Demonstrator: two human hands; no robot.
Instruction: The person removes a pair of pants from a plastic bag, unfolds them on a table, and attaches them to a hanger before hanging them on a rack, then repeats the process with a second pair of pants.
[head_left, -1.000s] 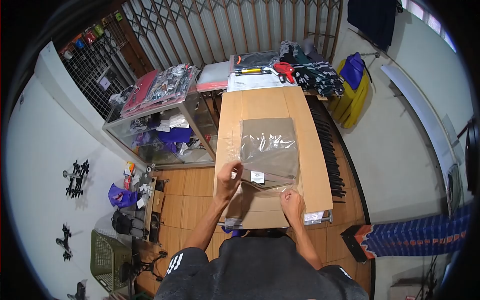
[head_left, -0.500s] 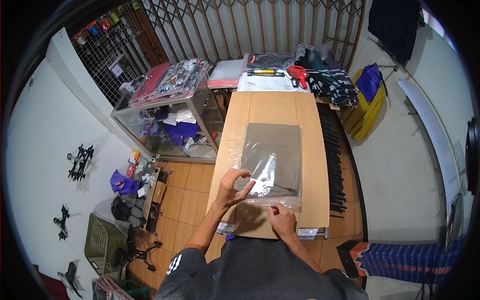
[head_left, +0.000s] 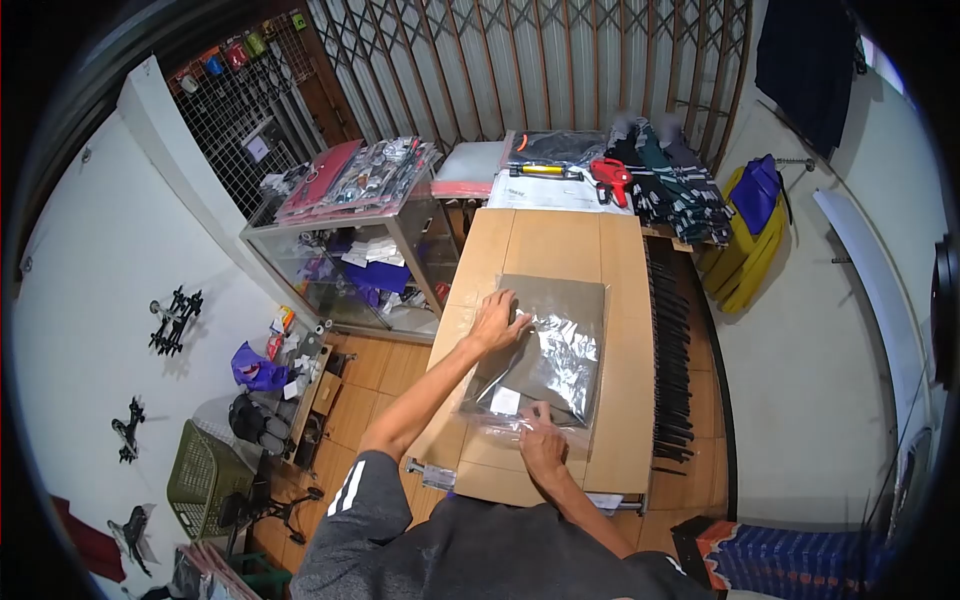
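Observation:
A folded grey-brown garment in a clear plastic bag [head_left: 560, 345] lies flat on the cardboard-topped table. My left hand [head_left: 495, 322] rests on the bag's upper left side, thumb and fingers apart. At the near end, my right hand [head_left: 543, 443] has its fingers closed at the loose plastic edge of the bag; the fingertips are partly hard to make out. A small white label [head_left: 505, 401] shows through the plastic at the lower left, beside a dark curved line.
Beyond the cardboard [head_left: 550, 232] are papers, a yellow-black tool [head_left: 545, 171], a red tape dispenser [head_left: 611, 182] and a pile of dark garments [head_left: 680, 195]. A glass cabinet [head_left: 350, 260] stands to the left. Black rods [head_left: 672, 370] line the table's right side.
My left hand has moved up along the bag's left side and come down on it. My right hand has closed at the near edge. The whole view has shifted slightly.

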